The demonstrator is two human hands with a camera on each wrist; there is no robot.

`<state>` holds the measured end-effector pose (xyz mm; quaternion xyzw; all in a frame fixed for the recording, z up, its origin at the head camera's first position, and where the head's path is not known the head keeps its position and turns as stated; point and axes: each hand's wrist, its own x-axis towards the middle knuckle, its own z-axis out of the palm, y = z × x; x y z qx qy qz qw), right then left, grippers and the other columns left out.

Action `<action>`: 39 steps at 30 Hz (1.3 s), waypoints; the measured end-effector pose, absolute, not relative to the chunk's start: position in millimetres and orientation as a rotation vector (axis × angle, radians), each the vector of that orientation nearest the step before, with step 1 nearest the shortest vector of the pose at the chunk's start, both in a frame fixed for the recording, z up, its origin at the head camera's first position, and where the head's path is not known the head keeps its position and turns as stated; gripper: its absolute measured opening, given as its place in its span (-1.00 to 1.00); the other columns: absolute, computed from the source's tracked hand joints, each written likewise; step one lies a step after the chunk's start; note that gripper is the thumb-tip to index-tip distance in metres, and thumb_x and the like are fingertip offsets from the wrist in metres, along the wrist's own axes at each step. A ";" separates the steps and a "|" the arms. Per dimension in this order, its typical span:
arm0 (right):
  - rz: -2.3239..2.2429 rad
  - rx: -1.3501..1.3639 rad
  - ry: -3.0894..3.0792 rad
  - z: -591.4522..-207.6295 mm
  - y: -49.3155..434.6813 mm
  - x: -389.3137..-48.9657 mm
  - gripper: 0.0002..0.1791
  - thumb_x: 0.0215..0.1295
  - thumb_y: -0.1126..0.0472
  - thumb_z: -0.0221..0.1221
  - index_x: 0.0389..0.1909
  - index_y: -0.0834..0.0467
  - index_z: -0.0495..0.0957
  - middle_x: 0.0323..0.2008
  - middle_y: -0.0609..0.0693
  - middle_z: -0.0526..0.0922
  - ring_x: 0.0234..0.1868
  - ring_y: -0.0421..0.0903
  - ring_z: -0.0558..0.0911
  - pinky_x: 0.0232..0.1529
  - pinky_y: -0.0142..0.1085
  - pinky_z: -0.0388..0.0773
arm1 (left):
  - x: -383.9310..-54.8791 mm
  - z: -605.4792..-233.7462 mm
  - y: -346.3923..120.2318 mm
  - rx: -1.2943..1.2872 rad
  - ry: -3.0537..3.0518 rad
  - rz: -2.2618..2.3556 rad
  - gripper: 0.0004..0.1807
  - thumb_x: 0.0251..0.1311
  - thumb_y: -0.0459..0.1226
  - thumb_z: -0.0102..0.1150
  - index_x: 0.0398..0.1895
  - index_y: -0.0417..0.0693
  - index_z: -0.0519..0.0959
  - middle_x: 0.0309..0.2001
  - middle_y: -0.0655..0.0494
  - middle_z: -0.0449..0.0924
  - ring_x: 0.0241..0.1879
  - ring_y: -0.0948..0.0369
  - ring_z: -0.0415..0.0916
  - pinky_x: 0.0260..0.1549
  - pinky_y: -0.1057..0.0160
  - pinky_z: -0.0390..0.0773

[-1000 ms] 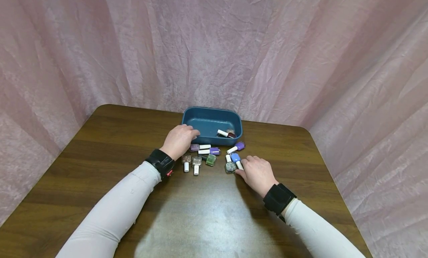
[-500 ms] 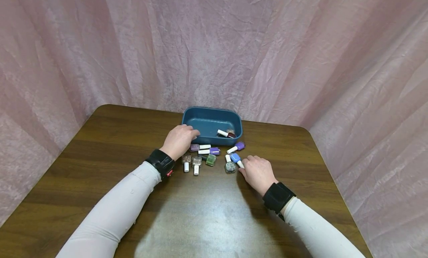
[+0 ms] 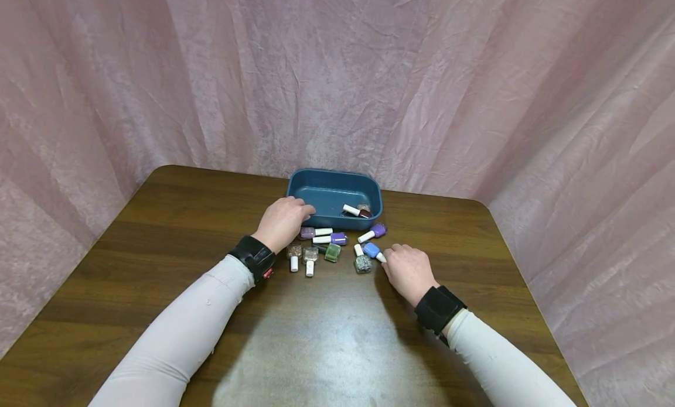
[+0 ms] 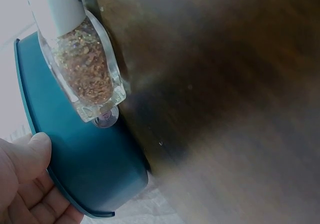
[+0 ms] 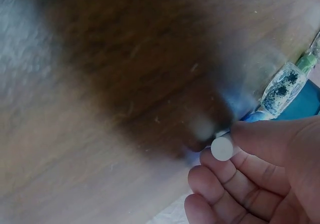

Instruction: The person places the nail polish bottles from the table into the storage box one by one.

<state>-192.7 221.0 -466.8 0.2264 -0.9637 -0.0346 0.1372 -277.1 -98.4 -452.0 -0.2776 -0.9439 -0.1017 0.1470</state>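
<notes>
My left hand (image 3: 283,219) grips the near left rim of a teal plastic bin (image 3: 343,223), thumb inside and fingers outside, as the left wrist view shows. A blue nail polish bottle (image 3: 371,250) lies on the table, its white cap (image 5: 222,149) pinched between thumb and fingers of my right hand (image 3: 410,272). Beside it lies a black-and-white glitter nail polish bottle (image 3: 363,264). A purple nail polish bottle (image 3: 378,229) lies just behind, by the bin. Inside the bin's right end is a dark red nail polish bottle (image 3: 364,214) with a glittery one partly behind it.
Several more nail polish bottles lie in front of the bin: a mauve one (image 3: 307,233), a purple one (image 3: 338,238), a green one (image 3: 333,252) and two glitter ones, one coppery (image 4: 85,73). The wooden table (image 3: 211,202) ends at a pink curtain (image 3: 337,73).
My right hand has shifted slightly right and away from me, and the blue bottle has turned a little, its cap pointing more to the right. The left hand and bin have stayed put.
</notes>
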 end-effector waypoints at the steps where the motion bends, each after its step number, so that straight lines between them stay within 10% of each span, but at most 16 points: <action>1: -0.102 0.656 -2.787 -467.0 221.2 -192.7 -0.81 0.30 0.22 0.56 -0.36 0.20 0.73 -0.47 0.03 0.63 -0.43 0.05 0.66 -0.51 -0.09 0.61 | -277.0 -451.9 -98.4 -0.799 -2.716 -0.294 -0.76 0.49 -0.46 0.31 0.06 -0.05 0.84 -0.09 0.03 0.81 -0.06 0.02 0.71 0.16 0.01 0.68; 39: -0.065 0.700 -2.637 -429.9 216.8 -189.3 -0.84 0.32 0.29 0.55 -0.25 0.27 0.77 -0.47 0.03 0.57 -0.43 0.03 0.60 -0.50 -0.16 0.56 | -275.1 -449.2 -98.1 -0.806 -2.722 -0.296 -0.71 0.49 -0.52 0.27 0.10 -0.09 0.83 -0.05 -0.01 0.82 -0.01 0.01 0.71 0.21 0.00 0.67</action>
